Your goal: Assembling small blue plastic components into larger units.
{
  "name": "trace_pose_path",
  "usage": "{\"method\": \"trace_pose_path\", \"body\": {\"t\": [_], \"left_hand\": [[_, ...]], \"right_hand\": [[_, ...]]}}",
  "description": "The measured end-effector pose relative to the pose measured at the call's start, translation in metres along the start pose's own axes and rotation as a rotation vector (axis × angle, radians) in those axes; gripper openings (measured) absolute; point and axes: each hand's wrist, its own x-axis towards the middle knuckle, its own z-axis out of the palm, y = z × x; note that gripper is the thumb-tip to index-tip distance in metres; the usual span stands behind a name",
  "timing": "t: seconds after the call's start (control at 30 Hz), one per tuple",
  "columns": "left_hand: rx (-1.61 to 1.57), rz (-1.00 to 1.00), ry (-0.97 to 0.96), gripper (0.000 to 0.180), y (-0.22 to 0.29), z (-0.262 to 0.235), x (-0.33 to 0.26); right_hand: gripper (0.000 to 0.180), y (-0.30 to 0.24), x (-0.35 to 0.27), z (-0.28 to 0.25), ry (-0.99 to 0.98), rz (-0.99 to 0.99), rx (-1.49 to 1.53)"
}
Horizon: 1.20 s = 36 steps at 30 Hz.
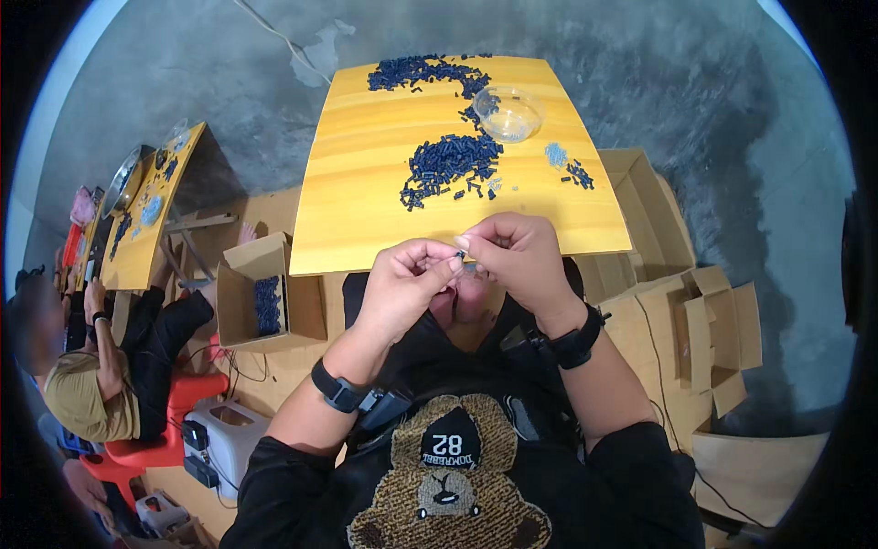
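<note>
My left hand (pixel 404 281) and my right hand (pixel 518 254) meet at the near edge of a yellow wooden table (pixel 366 183). Their fingertips pinch a tiny dark blue part (pixel 460 257) between them; which hand carries it I cannot tell. On the table lie heaps of small dark blue parts (pixel 448 160), more of them at the far edge (pixel 422 71), and a clear plastic bowl (pixel 508 113). A little heap of pale blue-grey pieces (pixel 556 154) lies to the right. Both wrists wear black bands.
An open cardboard box (pixel 265 302) with dark blue parts stands on the floor at my left. Flattened and open cartons (pixel 695 320) lie at my right. Far left, another person (pixel 101 375) sits at a second yellow table (pixel 146 220). The floor is grey concrete.
</note>
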Motion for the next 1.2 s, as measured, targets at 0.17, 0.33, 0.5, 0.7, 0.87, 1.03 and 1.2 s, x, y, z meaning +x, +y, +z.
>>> {"method": "trace_pose_path", "body": {"t": [0.17,0.33,0.5,0.7,0.87,1.03,1.2], "left_hand": [[-0.022,0.039,0.015,0.011,0.002,-0.001,0.002],[-0.184,-0.172,-0.035,0.013,0.016,-0.009,0.004],[-0.371,-0.309,-0.102,0.014,0.017,-0.011,0.001],[-0.504,-0.348,-0.196,0.013,0.011,-0.017,-0.003],[-0.404,-0.275,-0.141,0.012,0.01,-0.017,-0.006],[-0.287,-0.198,-0.079,0.012,0.011,-0.016,-0.01],[-0.227,-0.074,-0.034,0.012,0.008,-0.014,-0.01]], "right_hand": [[0.011,0.005,0.006,0.002,0.051,-0.085,-0.054],[0.013,-0.003,0.009,-0.005,-0.008,-0.037,-0.03],[0.015,-0.006,0.009,-0.007,-0.061,0.008,-0.02],[0.013,-0.006,0.007,-0.003,-0.111,-0.022,-0.046],[0.013,-0.004,0.005,-0.002,-0.106,-0.022,-0.104],[0.015,-0.004,0.002,0.007,-0.044,-0.035,-0.088],[0.017,-0.007,-0.001,0.016,0.023,0.0,-0.028]]}}
